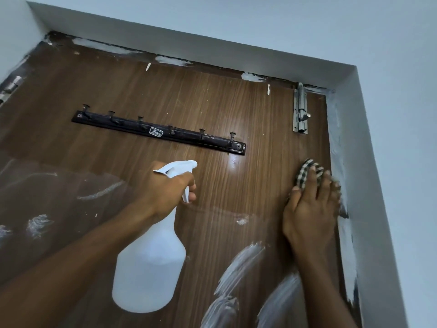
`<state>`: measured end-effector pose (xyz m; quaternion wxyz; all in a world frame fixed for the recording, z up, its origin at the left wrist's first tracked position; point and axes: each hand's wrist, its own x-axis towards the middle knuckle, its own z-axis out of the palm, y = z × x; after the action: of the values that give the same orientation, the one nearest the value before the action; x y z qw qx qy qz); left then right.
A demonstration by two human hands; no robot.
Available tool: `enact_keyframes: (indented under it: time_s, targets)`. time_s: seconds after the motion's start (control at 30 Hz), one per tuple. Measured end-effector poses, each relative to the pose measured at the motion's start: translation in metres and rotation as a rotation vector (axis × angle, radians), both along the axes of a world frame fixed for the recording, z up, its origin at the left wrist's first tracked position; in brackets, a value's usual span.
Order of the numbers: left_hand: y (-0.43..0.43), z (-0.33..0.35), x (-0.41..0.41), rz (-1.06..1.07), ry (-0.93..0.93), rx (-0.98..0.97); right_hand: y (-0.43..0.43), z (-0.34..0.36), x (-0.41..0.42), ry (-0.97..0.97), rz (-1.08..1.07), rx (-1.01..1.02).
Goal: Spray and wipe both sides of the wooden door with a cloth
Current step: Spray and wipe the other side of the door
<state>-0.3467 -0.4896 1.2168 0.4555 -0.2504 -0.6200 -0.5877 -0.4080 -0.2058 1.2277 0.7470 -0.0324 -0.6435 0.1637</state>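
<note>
The brown wooden door (pixel 165 91) fills the head view, shut in its frame, with white paint smears low on it. My left hand (pixel 170 190) grips the neck of a white spray bottle (pixel 149 263), a finger on the trigger and the nozzle aimed at the door's upper middle. My right hand (pixel 309 214) presses a black-and-white checked cloth (pixel 305 172) flat against the door near its right edge, fingers spread over it. Most of the cloth is hidden under that hand.
A black hook rail (pixel 160 132) with several hooks is screwed across the door above my hands. A metal slide bolt (pixel 300 110) sits at the top right corner. A hinge (pixel 10 85) shows at far left. The grey-white door frame (pixel 369 185) borders the right side.
</note>
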Motion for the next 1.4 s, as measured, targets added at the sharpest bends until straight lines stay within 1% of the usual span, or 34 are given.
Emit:
enact_keyframes:
  time_s: [0.13, 0.2, 0.3, 0.4, 0.47, 0.57, 0.63, 0.77, 0.83, 0.97, 1.1, 1.23, 1.33, 1.4]
  targets:
    - [0.007, -0.001, -0.002, -0.075, -0.004, 0.011, -0.008, -0.028, -0.002, -0.001, -0.019, 0.093]
    - [0.010, 0.000, -0.003, -0.100, -0.004, -0.003, -0.002, -0.022, 0.000, -0.001, -0.015, 0.129]
    - [0.017, 0.006, -0.003, -0.151, 0.007, 0.002, 0.010, 0.021, -0.001, -0.028, -0.029, 0.172]
    - [0.022, 0.010, -0.005, -0.147, 0.008, 0.025, 0.021, 0.077, 0.001, -0.058, 0.003, 0.173]
    - [0.024, 0.009, -0.005, -0.154, 0.010, 0.028, 0.025, 0.093, 0.002, -0.079, 0.009, 0.177]
    - [0.028, 0.005, -0.004, -0.212, 0.001, 0.040, 0.027, 0.073, 0.006, -0.077, 0.020, 0.188]
    - [0.028, 0.003, -0.004, -0.204, -0.007, 0.015, 0.026, 0.034, 0.008, -0.059, 0.040, 0.192]
    - [0.028, -0.001, -0.006, -0.181, -0.023, -0.032, 0.021, -0.067, 0.010, -0.075, 0.027, 0.213]
    - [0.030, -0.003, -0.006, -0.181, -0.024, -0.036, 0.022, -0.092, 0.008, -0.092, 0.006, 0.225]
    - [0.034, -0.009, -0.007, -0.201, -0.014, -0.033, 0.024, -0.072, 0.007, -0.081, 0.001, 0.239]
    - [0.038, -0.015, -0.006, -0.217, -0.001, -0.037, 0.033, -0.020, 0.004, -0.074, -0.012, 0.256]
    - [0.045, -0.022, -0.003, -0.240, -0.026, -0.046, 0.035, 0.027, 0.007, -0.102, -0.019, 0.245]
    - [0.050, -0.027, 0.002, -0.290, -0.056, -0.023, 0.032, 0.019, 0.008, -0.115, -0.004, 0.231]
    - [0.053, -0.031, 0.004, -0.307, -0.070, -0.015, 0.028, -0.014, 0.009, -0.104, 0.008, 0.236]
